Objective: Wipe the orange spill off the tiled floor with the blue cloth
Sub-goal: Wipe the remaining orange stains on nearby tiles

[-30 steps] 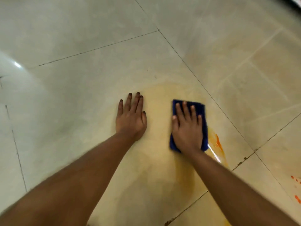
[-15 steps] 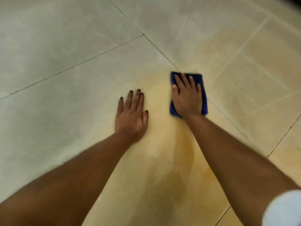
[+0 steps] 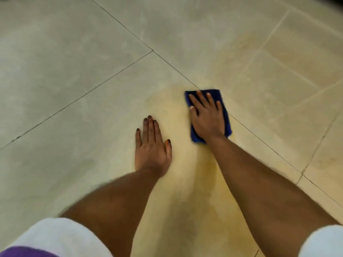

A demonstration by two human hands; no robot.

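One folded blue cloth [image 3: 208, 115] sits right of the frame's centre, flat on the tiled floor [image 3: 74, 80] and lying across the dark grout line [image 3: 167, 62] that runs diagonally down to the right. My right hand [image 3: 207, 117] lies on top of it with fingers straight and spread, pressing rather than gripping. A second ago that hand and cloth were nearer to me, beside a wet, brighter orange patch; since then I have pushed the cloth forward along the stain to its far edge. What remains of the orange spill [image 3: 185, 182] is a pale yellow-orange film spreading from the cloth down through the lower middle of the frame between my forearms, so I judge the thick liquid mostly lifted or smeared thin, with the haze needing more passes. My left hand [image 3: 153, 147] is planted flat on the floor just left of centre, fingers together and straight, holding nothing, well apart from the right, and has stayed put as a prop. White sleeves [image 3: 61, 236] show at the bottom corners.
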